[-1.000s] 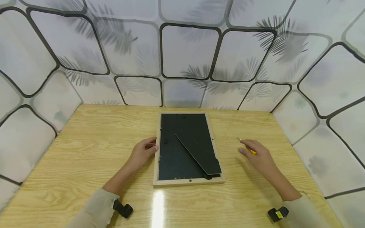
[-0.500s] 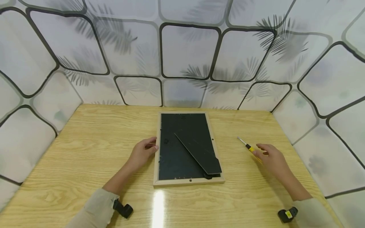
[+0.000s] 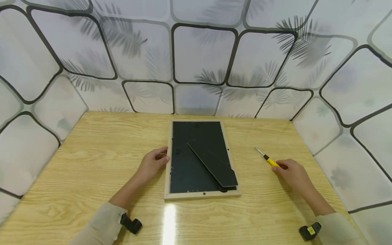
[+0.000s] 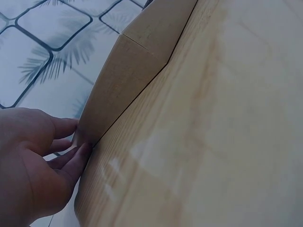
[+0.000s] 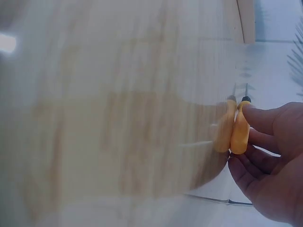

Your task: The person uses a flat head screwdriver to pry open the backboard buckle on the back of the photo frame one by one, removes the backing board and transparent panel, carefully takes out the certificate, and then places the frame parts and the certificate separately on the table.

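Observation:
A picture frame (image 3: 167,183) lies face down on the table, its black backing (image 3: 183,170) up and a black stand leg (image 3: 214,166) slanting across it. My left hand (image 3: 152,164) touches the frame's left side with its fingertips; in the left wrist view the hand (image 4: 42,161) meets the light wooden edge (image 4: 118,80) low down. To the right, a screwdriver (image 3: 271,161) with a yellow handle and black collar points up and left. My right hand (image 3: 292,173) pinches the handle's near end; in the right wrist view the thumb lies against the yellow handle (image 5: 240,132).
The wood-grain table (image 3: 116,146) bears a bright light reflection in front of the frame. Patterned walls (image 3: 202,54) rise at its back and both sides. A black wrist camera (image 3: 131,224) sits at the left cuff, and another (image 3: 310,231) at the right.
My right hand has slid right and back along the screwdriver, from its collar to the handle's end, and its fingers have drawn together there. The left hand and frame stay put.

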A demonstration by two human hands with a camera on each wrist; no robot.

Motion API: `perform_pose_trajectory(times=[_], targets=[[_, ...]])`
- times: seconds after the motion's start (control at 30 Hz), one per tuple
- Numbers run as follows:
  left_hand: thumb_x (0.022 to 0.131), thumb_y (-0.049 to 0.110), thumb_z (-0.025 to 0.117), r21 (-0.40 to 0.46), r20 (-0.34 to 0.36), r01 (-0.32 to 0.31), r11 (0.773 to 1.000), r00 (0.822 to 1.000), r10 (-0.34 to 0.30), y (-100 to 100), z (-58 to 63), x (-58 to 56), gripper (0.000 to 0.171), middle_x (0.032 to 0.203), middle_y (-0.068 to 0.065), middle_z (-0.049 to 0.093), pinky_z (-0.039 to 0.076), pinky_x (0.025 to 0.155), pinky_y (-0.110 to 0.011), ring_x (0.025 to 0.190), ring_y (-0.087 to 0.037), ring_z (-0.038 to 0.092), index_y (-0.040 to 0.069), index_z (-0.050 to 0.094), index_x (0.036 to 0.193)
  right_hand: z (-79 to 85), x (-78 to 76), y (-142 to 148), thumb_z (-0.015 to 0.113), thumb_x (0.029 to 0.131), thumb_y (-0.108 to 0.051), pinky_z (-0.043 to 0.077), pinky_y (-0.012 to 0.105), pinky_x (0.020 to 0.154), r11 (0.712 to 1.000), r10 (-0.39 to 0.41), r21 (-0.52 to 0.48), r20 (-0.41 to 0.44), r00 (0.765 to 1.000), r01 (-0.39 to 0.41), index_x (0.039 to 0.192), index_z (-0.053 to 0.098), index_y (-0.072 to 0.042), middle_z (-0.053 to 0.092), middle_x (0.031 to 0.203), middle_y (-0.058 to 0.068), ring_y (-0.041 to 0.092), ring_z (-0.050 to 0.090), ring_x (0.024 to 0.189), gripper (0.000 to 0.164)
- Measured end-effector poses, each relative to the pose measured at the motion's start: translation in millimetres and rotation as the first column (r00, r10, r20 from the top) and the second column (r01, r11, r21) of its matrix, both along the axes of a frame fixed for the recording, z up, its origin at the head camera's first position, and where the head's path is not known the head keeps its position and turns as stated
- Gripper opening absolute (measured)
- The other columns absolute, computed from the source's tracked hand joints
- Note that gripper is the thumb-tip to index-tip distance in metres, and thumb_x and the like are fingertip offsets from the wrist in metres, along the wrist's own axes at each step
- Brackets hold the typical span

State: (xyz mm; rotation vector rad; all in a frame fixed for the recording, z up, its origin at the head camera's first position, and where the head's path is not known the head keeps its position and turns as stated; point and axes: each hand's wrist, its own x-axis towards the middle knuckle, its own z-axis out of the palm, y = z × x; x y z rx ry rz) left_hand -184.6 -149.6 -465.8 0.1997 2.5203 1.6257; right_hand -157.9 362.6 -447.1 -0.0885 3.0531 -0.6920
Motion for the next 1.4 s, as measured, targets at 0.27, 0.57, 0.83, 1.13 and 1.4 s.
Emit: perform_pose_trajectory(times=[0.27,0.57,0.83,1.13,1.4], targets=[[0.103,0.016,0.059,0.009,0.002,0.004,1.0,1.0,-0.004,0,-2.3,-1.3,0.051,0.148,-0.018,0.052,0.046,0.107,-0.05,0.132,-0.035,0.053,0.003,0.046,0.15,0.3,-0.1,-3,0.067,0.098,-0.019,0.053,0.057,0.082,1.0,-0.009,0.002,-0.02,1.0,0.009,0.118,0.068,0.01,0.065,0.111,0.028,0.044,0.063,0.1,0.035],[0.102,0.012,0.06,-0.038,0.001,0.002,0.999,1.0,-0.002,2,4.2,8.9,0.052,0.143,-0.022,0.052,0.048,0.105,-0.05,0.13,-0.038,0.054,0.0,0.044,0.15,4.2,1.1,-12,0.062,0.102,-0.023,0.054,0.053,0.082,0.997,-0.048,-0.063,0.019,0.999,0.049,0.12,0.066,0.009,0.067,0.116,0.028,0.042,0.063,0.103,0.037],[0.103,0.014,0.059,-0.023,-0.005,0.024,0.999,1.0,-0.024,1,5.0,16.4,0.052,0.146,-0.021,0.05,0.048,0.105,-0.049,0.13,-0.037,0.053,0.002,0.044,0.151,17.2,0.7,-37,0.059,0.104,-0.028,0.053,0.031,0.069,0.99,-0.01,-0.14,0.026,1.0,0.013,0.125,0.065,0.004,0.07,0.113,0.021,0.028,0.065,0.092,0.039],[0.102,0.013,0.06,0.024,-0.015,0.049,0.999,0.999,-0.049,1,2.9,17.0,0.052,0.148,-0.022,0.048,0.05,0.103,-0.048,0.129,-0.038,0.054,0.001,0.045,0.15,38.0,-3.9,-80,0.06,0.103,-0.017,0.053,0.025,0.066,0.973,0.072,-0.22,-0.019,0.997,-0.074,0.128,0.063,0.005,0.071,0.107,0.018,0.028,0.068,0.09,0.034],[0.102,0.011,0.06,0.026,-0.027,0.063,0.998,0.998,-0.063,1,0.9,19.3,0.052,0.153,-0.022,0.043,0.05,0.103,-0.048,0.131,-0.038,0.052,-0.001,0.044,0.15,44.5,-0.8,-124,0.067,0.098,-0.01,0.055,0.026,0.07,0.957,0.186,-0.21,-0.072,0.98,-0.198,0.12,0.069,0.001,0.07,0.107,0.012,0.019,0.066,0.087,0.025]])
